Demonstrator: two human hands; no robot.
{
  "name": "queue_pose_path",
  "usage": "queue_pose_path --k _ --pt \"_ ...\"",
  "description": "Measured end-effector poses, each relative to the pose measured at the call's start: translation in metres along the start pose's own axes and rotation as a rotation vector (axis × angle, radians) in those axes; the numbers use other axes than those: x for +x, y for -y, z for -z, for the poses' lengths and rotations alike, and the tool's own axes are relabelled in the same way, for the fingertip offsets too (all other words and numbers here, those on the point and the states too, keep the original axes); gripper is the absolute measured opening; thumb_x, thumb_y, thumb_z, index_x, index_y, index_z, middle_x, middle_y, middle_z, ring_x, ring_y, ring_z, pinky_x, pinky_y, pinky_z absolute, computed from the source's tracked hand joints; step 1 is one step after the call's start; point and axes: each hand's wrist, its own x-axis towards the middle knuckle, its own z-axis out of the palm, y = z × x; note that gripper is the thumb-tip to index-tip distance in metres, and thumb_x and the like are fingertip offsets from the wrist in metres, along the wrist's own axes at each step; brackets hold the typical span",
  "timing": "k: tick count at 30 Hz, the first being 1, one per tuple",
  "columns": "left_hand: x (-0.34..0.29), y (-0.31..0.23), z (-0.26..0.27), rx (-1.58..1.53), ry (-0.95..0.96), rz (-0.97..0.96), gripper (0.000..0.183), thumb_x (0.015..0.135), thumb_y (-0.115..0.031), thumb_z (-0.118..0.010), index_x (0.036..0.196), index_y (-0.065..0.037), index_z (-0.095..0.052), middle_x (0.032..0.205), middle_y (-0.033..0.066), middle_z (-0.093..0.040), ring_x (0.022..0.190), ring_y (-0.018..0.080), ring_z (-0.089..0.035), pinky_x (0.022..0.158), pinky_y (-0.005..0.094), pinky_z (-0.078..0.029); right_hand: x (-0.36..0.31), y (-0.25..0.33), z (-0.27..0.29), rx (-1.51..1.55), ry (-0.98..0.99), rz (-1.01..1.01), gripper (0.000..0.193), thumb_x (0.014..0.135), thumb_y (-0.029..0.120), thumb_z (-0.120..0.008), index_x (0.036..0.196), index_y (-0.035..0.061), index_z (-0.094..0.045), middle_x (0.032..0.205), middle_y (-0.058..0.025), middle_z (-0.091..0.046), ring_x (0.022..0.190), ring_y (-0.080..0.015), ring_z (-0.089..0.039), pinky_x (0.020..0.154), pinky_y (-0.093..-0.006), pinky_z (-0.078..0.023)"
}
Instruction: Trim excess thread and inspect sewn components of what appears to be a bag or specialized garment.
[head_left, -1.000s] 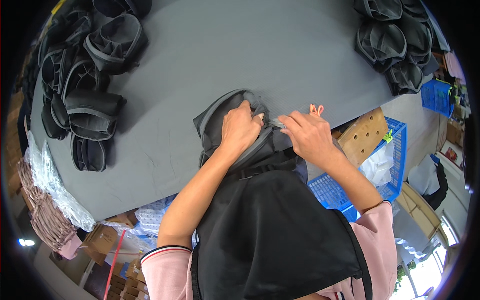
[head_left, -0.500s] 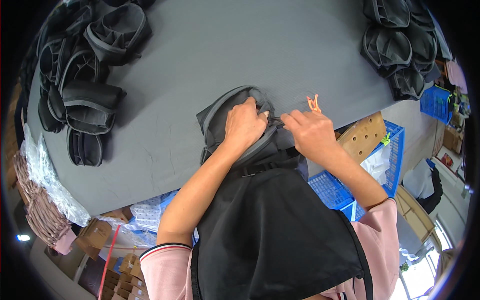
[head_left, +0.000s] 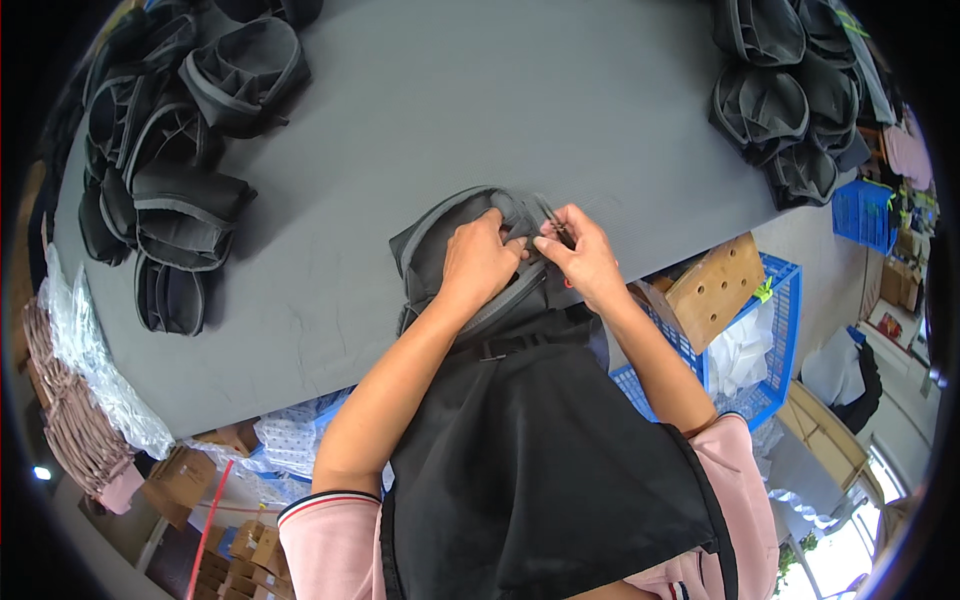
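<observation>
An open black fabric pouch (head_left: 428, 252) with a grey lining and rim lies at the table's near edge, in front of me. My left hand (head_left: 474, 260) reaches over its opening, fingers closed on the right part of the rim. Just right of there, my right hand (head_left: 588, 262) is closed around small scissors (head_left: 556, 230). Their dark blades point up and left beside the pouch, and a bit of orange-red handle shows under the hand. Thin loose threads seem to lie near the blades. The fingertips of both hands almost meet at the rim.
Similar black pouches (head_left: 190, 215) are heaped at the left of the grey table (head_left: 330, 290), with more pouches (head_left: 760, 105) at the far right. Beside the table's right edge stand a blue crate (head_left: 785, 335) and a wooden board with holes (head_left: 715, 290). Clear plastic (head_left: 105, 365) hangs at the left.
My right hand has turned, bringing the scissors' blades up against the pouch's rim; the orange handles pointed away before. My left hand still grips the rim, shifted only slightly.
</observation>
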Motion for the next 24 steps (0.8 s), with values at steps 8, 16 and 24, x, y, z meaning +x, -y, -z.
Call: queue_pose_path --k 8,16,24 --pt "-0.01 -0.004 0.004 0.044 -0.035 -0.022 0.027 0.072 -0.015 -0.063 0.084 0.008 -0.058 0.078 0.0236 -0.063 0.081 0.039 -0.062 0.075 0.0438 -0.047 -0.011 0.028 -0.002 0.192 -0.026 -0.235 0.018 0.078 0.012 -0.066 0.088 0.0008 -0.055 0.077 -0.0044 -0.059 0.067 -0.012 -0.053 0.062 -0.0266 -0.044" --pt "-0.031 -0.012 0.018 0.146 -0.071 0.032 0.028 0.072 -0.022 -0.064 0.08 0.005 -0.061 0.075 0.0236 -0.063 0.076 0.04 -0.062 0.072 0.0449 -0.048 0.008 0.047 -0.016 -0.367 0.088 0.168 0.021 0.069 0.012 -0.067 0.076 0.0002 -0.051 0.067 -0.0117 -0.058 0.058 -0.0233 -0.057 0.055 -0.0338 -0.045" --pt "-0.046 -0.016 0.002 0.181 -0.079 -0.069 0.039 0.068 -0.031 -0.073 0.082 0.002 -0.06 0.074 0.0187 -0.064 0.073 0.0337 -0.064 0.068 0.0412 -0.049 0.017 0.045 -0.025 -0.371 -0.211 0.123 0.018 0.064 0.005 -0.062 0.076 0.0006 -0.048 0.065 -0.0129 -0.057 0.057 -0.0259 -0.056 0.054 -0.0358 -0.045"
